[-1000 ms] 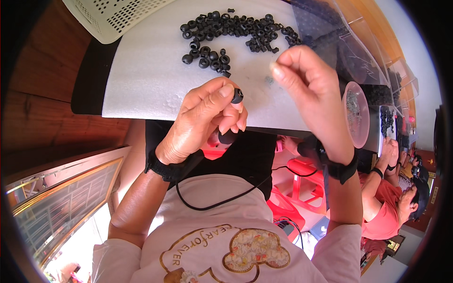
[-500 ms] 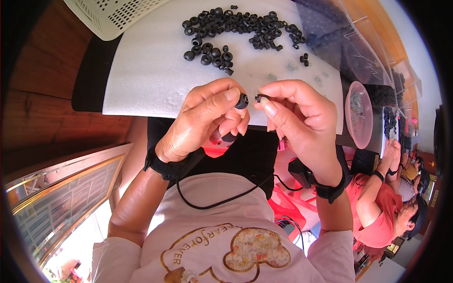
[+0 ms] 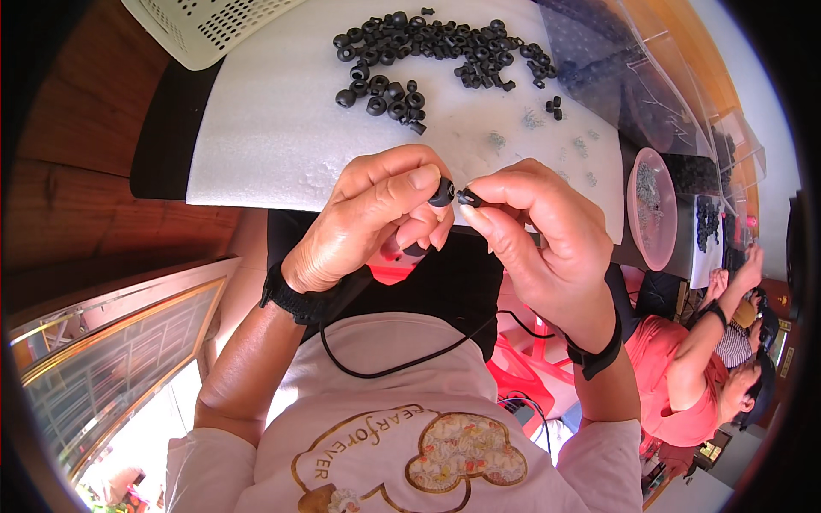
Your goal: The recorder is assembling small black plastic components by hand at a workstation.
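Dark table [image 3: 161,154] under white foam sheet [image 3: 265,154]; on sheet, loose black parts [image 3: 438,43], small silvery clusters [image 3: 532,120].

bright | lower left blown out | white sheet [image 3: 256,145] well lit | edges bowed, rim black

Left hand [image 3: 385,195] gripping black bead [image 3: 442,193], right hand [image 3: 534,227] pinching black piece [image 3: 468,197]

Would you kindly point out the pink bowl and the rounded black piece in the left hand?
Pink bowl [image 3: 657,249]: head view, its bare inner wall.
Rounded black piece [image 3: 440,195] in left hand [image 3: 368,205]: head view, its side.
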A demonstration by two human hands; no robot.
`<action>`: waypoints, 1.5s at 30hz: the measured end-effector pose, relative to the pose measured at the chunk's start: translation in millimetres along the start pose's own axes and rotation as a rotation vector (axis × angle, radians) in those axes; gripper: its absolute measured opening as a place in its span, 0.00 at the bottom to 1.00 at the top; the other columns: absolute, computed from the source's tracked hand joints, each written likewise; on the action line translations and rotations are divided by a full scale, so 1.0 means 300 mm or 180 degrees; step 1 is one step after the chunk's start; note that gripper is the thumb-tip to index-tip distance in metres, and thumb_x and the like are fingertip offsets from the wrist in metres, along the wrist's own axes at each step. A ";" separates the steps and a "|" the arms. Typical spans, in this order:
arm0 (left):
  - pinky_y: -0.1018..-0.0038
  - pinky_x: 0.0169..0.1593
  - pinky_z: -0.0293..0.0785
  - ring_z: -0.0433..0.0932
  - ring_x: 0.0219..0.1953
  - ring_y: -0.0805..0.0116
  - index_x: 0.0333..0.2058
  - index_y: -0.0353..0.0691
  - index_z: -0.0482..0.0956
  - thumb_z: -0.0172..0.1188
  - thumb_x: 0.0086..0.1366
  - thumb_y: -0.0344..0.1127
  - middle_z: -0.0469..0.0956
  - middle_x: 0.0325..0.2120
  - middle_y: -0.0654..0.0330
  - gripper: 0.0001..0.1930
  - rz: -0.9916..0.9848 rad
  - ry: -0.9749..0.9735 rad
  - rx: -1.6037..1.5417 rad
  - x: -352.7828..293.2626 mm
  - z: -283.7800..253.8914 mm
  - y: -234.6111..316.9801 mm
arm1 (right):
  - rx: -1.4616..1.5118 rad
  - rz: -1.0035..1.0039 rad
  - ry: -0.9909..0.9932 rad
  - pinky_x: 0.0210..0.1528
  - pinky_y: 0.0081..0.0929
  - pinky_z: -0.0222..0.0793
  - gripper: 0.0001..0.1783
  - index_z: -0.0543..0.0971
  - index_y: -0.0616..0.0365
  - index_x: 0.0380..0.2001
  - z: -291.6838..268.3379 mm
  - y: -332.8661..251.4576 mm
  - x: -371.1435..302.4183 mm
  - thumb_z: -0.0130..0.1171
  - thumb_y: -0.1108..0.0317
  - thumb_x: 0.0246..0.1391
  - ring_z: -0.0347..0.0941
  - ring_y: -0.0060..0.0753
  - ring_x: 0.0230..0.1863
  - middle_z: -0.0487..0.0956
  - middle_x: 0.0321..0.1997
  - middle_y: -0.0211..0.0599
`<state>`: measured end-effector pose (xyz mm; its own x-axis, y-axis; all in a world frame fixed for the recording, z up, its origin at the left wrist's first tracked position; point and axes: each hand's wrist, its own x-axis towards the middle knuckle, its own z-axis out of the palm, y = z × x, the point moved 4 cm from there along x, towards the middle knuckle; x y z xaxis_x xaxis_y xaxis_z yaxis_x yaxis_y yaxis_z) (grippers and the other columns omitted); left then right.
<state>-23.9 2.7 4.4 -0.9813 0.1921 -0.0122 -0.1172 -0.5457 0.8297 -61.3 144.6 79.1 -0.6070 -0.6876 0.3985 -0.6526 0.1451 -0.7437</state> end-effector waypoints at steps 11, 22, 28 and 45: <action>0.83 0.23 0.57 0.60 0.19 0.82 0.32 0.35 0.73 0.46 0.70 0.45 0.72 0.18 0.62 0.18 0.0053 0.0063 0.0129 -0.014 -0.011 0.001 | -0.0375 -0.0285 -0.0062 0.25 0.19 0.64 0.07 0.76 0.67 0.35 0.025 -0.022 0.000 0.60 0.82 0.50 0.70 0.25 0.24 0.76 0.27 0.40; 0.82 0.25 0.59 0.60 0.19 0.82 0.32 0.35 0.73 0.45 0.71 0.46 0.72 0.19 0.61 0.19 0.0018 0.0147 0.0153 -0.020 -0.015 0.000 | -0.0524 -0.0478 0.0025 0.22 0.28 0.69 0.11 0.73 0.62 0.36 0.042 -0.030 0.003 0.61 0.81 0.48 0.75 0.36 0.23 0.74 0.25 0.38; 0.78 0.30 0.70 0.73 0.23 0.71 0.34 0.29 0.73 0.46 0.70 0.47 0.73 0.22 0.58 0.22 0.0045 -0.0091 0.0165 -0.013 -0.025 -0.001 | -0.0598 -0.0447 0.0058 0.22 0.28 0.70 0.11 0.73 0.62 0.35 0.037 -0.029 0.006 0.61 0.81 0.48 0.75 0.37 0.22 0.74 0.25 0.39; 0.79 0.31 0.71 0.73 0.24 0.72 0.35 0.29 0.73 0.45 0.70 0.46 0.72 0.23 0.59 0.21 0.0026 -0.0037 0.0227 -0.032 -0.023 0.006 | -0.0503 -0.0426 0.0012 0.23 0.19 0.65 0.08 0.75 0.69 0.35 0.056 -0.041 -0.006 0.61 0.82 0.50 0.73 0.27 0.24 0.76 0.27 0.42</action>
<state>-15.7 -5.8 2.0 -0.9803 0.1974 0.0009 -0.0975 -0.4878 0.8675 -44.7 132.1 78.6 -0.5116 -0.7055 0.4904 -0.7905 0.1627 -0.5905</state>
